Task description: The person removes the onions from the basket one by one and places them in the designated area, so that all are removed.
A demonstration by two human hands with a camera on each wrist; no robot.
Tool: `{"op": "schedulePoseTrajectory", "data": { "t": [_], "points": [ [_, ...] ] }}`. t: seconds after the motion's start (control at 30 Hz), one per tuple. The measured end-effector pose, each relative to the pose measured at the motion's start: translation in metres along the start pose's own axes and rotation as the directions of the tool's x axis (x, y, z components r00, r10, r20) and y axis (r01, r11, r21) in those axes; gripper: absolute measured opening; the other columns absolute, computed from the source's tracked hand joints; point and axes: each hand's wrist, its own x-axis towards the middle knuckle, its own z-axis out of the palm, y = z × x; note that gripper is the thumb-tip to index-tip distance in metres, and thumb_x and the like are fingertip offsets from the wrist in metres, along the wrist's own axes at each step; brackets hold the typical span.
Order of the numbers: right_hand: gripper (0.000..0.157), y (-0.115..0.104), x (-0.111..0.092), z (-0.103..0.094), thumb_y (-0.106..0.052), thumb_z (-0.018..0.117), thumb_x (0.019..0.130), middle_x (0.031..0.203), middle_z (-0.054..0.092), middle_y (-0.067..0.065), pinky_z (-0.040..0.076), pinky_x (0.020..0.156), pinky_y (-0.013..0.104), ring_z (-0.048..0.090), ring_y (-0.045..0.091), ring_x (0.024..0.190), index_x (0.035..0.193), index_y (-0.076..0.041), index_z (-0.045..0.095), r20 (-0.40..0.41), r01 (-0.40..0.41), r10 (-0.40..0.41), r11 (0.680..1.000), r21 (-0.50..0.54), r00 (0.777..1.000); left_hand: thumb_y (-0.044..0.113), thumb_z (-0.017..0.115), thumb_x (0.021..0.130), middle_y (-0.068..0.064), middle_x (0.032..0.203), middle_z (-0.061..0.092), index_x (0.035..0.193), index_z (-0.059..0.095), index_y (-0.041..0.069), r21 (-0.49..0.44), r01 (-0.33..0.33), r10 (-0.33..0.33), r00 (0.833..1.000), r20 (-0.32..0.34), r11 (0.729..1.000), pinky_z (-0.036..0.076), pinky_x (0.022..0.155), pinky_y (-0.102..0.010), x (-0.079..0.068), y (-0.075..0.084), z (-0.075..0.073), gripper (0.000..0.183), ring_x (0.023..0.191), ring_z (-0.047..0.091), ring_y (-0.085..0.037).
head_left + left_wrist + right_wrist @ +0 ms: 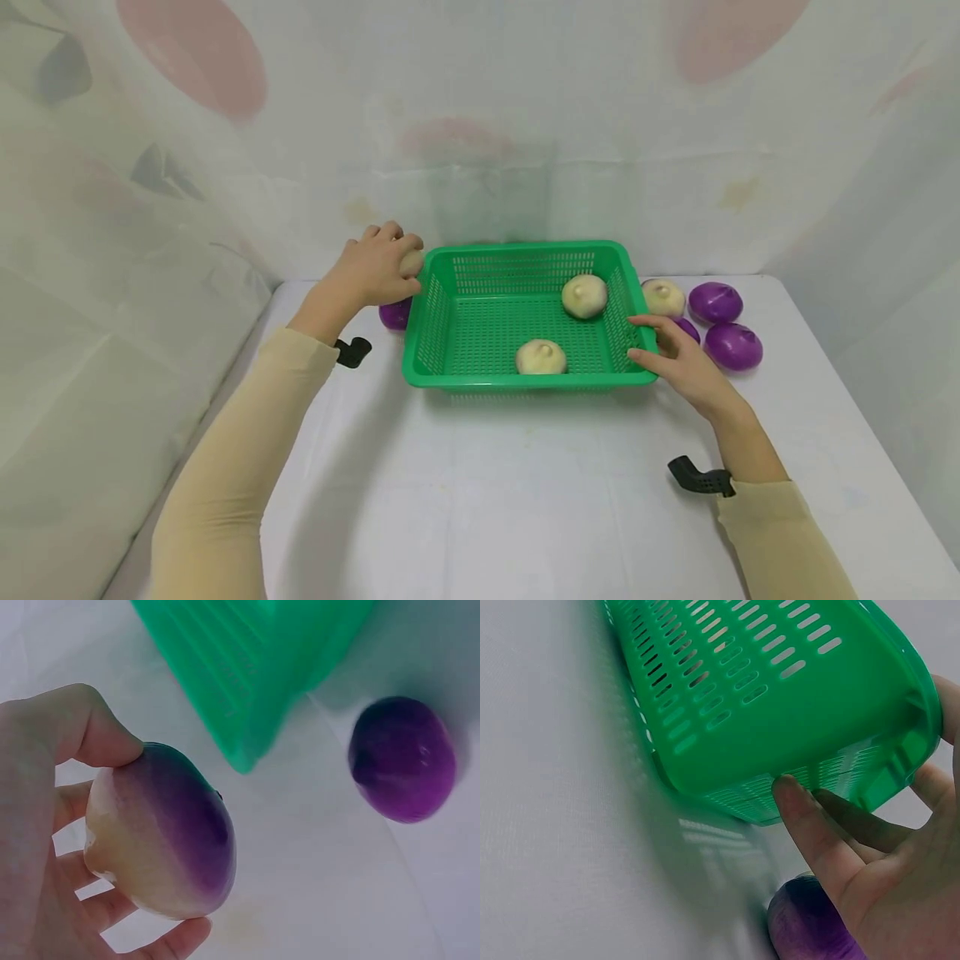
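Observation:
My left hand (375, 265) holds a white-and-purple turnip (161, 832) beside the left end of a green basket (420, 350). Thumb and fingers curl round the turnip, above the table. Below that hand, a glossy purple onion-like vegetable (405, 759) lies on the table, partly hidden in the head view. Two pale turnips are in the basket, one at the back right (585, 296) and another near the front wall (542, 357). My right hand (686, 367) grips the basket's right rim, with fingers against the outer wall (750, 796).
To the basket's right lie another pale turnip (663, 297) and several purple onion-like vegetables (733, 347), one partly behind my right hand. A white cloth covers the table (525, 500). Patterned fabric (487, 167) hangs behind and at both sides.

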Motion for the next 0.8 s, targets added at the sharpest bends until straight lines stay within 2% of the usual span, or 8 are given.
{"op": "schedulePoseTrajectory", "data": {
  "t": [0.17,0.6,0.8],
  "points": [
    [0.057,0.001,0.000,0.000,-0.021,0.066,0.101,0.162,0.024,0.014,0.039,0.096,0.013,0.025,0.036,0.148,0.151,-0.008,0.040,0.000,0.003,-0.003,1.000,-0.004,1.000,0.036,0.059,0.089,-0.018,0.145,0.041,0.147,0.048,0.016,-0.016,0.026,-0.026,1.000,-0.007,1.000,0.039,0.094,-0.069,-0.003,-0.016,0.010,0.062,0.129,0.039,-0.045],
    [0.057,0.001,-0.001,0.000,-0.020,0.066,0.101,0.163,0.023,0.015,0.041,0.095,0.014,0.025,0.037,0.148,0.150,-0.008,0.040,-0.001,0.011,-0.011,1.000,0.005,1.000,0.028,0.060,0.085,-0.019,0.141,0.041,0.140,0.052,0.014,-0.091,0.122,-0.125,0.992,-0.027,0.988,0.037,0.092,-0.069,-0.014,-0.049,0.033,0.058,0.129,0.037,-0.046],
    [0.057,0.001,0.000,0.000,-0.021,0.067,0.101,0.163,0.024,0.013,0.039,0.097,0.015,0.025,0.036,0.148,0.151,-0.009,0.041,-0.004,0.003,-0.003,1.000,-0.004,1.000,0.027,0.060,0.086,-0.021,0.143,0.040,0.142,0.050,0.012,-0.121,0.157,-0.161,0.987,-0.022,0.980,0.035,0.092,-0.071,-0.018,-0.062,0.042,0.059,0.129,0.035,-0.048]
  ]
}}
